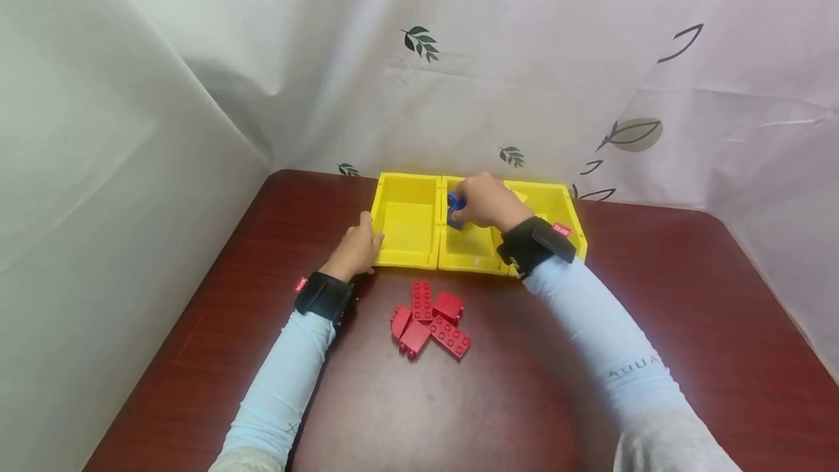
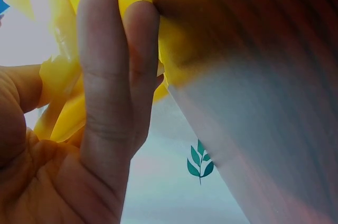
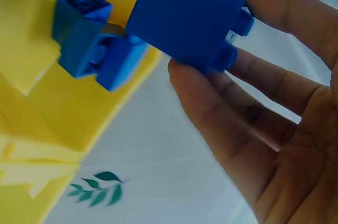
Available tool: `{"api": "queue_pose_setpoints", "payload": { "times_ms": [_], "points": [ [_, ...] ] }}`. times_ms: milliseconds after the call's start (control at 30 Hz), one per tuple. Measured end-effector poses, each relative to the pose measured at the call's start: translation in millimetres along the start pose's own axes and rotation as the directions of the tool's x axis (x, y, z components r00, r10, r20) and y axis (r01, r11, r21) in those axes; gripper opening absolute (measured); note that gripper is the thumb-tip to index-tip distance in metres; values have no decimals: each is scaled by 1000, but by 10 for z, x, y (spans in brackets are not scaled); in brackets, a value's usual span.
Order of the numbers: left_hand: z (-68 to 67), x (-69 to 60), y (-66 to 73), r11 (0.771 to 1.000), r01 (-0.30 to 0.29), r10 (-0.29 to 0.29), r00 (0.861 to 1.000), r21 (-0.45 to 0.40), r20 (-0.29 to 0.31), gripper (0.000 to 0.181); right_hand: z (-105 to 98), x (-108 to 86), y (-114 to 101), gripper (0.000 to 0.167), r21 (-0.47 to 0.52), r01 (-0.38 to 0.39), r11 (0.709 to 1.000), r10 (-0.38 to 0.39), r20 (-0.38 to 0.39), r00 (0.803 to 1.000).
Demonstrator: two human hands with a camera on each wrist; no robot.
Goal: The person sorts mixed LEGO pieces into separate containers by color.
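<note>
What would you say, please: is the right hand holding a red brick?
No, the right hand grips a blue brick.

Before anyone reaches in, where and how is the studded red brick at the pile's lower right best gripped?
Pinch the studded brick by its long sides near its lower-right end, probably from above: it lies flat, studs up, that end pointing away from the other red bricks.

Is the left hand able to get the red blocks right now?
Probably yes: the red blocks lie close by, nothing in between, but the left hand must first release the left yellow box.
</note>
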State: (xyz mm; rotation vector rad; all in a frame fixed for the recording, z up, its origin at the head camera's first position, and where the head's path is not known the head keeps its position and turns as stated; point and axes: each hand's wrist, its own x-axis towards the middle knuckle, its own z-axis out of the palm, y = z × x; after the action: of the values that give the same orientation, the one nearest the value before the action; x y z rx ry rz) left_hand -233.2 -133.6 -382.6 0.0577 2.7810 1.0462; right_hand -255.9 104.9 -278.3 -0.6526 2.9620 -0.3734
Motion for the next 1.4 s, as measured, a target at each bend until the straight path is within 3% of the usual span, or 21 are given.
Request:
{"api": "queue_pose_setpoints", "payload": {
  "times_ms": [233,367,500,600,867,1400],
  "points": [
    [27,-18,10,1000,-1,1,1000,-16,4,42,47,138,61,15,32,-106,994,103,67,992],
    [30,-21,20,1000,6,-6,1000,-16,3,44,72,162,122,16,39,-131,991,128,76,989],
    [29,-16,9,1000,6,-6,1000,-12,-1,44,147,222,183,29,34,-161,986,156,125,980],
    [38,-18,1,1000,12,-12,1000,-13,1,44,219,255,196,24,17,-180,984,175,161,971],
    [40,-40,10,1000,8,-8,1000,-14,-6,45,345,294,78,23,-125,-111,986,120,69,990],
    [3,-31,-2,1000,1,-1,1000,-4,-9,43,607,308,51,30,-218,-142,966,133,-56,990]
  ]
}}
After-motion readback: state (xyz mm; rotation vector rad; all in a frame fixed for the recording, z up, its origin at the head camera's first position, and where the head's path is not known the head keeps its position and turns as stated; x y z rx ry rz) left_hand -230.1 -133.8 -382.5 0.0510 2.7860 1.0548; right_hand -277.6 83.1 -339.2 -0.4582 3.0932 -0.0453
